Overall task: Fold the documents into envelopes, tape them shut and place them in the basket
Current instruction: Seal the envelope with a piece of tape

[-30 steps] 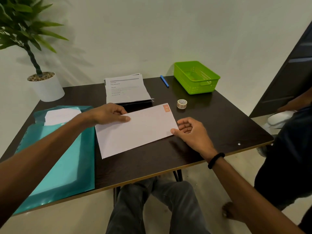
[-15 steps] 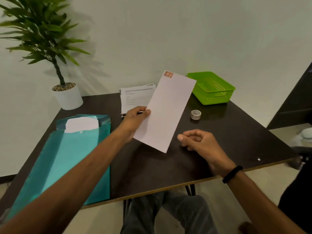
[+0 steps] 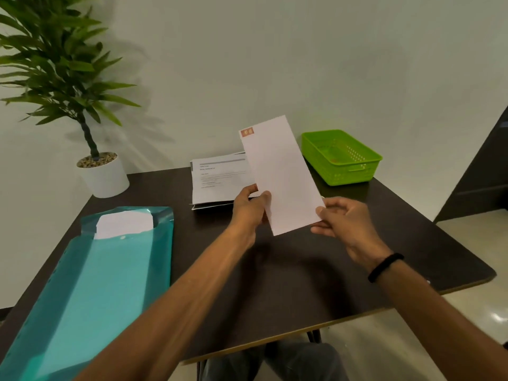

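A person seated at a dark table (image 3: 288, 284) holds one white envelope (image 3: 280, 174) upright above it, a small orange stamp mark in the envelope's top left corner. The left hand (image 3: 250, 209) pinches the envelope's lower left edge between thumb and fingers. The right hand (image 3: 343, 221), with a black band (image 3: 384, 266) on its wrist, pinches the lower right corner, thumb in front.

There are two containers on the table. One green plastic basket (image 3: 354, 166) with perforated walls sits at the far right corner; nothing can be seen in it. One teal plastic document folder (image 3: 90, 284) lies open on the left, with white paper (image 3: 123, 224) showing at its mouth.

Behind the hands, a small stack of printed documents (image 3: 217, 180) lies flat near the far edge, just left of the envelope. How many sheets it holds cannot be told. One potted plant (image 3: 101, 171) in a white pot stands at the far left corner.
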A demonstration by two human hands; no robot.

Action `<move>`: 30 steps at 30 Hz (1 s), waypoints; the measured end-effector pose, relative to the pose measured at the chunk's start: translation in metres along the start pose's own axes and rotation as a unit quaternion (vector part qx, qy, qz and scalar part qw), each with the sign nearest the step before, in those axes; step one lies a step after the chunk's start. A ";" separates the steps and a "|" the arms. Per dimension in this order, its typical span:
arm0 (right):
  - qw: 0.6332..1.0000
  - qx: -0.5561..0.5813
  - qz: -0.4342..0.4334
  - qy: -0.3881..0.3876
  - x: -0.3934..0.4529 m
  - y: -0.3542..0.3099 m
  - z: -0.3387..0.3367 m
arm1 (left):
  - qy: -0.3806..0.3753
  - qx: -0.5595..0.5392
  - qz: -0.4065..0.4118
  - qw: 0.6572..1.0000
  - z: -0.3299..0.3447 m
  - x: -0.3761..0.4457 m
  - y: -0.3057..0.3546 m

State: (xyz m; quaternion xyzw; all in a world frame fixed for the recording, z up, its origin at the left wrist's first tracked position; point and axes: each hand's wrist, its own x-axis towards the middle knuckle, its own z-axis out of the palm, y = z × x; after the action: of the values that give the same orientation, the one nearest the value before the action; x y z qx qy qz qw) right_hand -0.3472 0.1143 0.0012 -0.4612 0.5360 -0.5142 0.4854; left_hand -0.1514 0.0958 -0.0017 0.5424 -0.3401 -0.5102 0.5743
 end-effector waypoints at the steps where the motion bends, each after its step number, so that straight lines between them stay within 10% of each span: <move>1: 1.000 -0.010 -0.004 0.010 0.009 -0.003 -0.008 | -0.014 0.022 0.002 1.000 0.007 0.002 0.001; 12: 0.996 0.007 0.017 0.085 0.089 -0.050 -0.080 | -0.166 0.099 0.013 0.981 0.118 0.038 0.009; 30: 0.988 0.000 0.119 0.101 0.205 -0.063 -0.143 | -0.079 0.013 0.017 0.997 0.217 0.108 -0.011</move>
State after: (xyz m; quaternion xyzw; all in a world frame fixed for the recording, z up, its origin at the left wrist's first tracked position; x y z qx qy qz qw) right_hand -0.5109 -0.0779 0.0551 -0.3399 0.6330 -0.4966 0.4870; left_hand -0.3319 -0.0664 0.0089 0.5023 -0.4000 -0.5370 0.5471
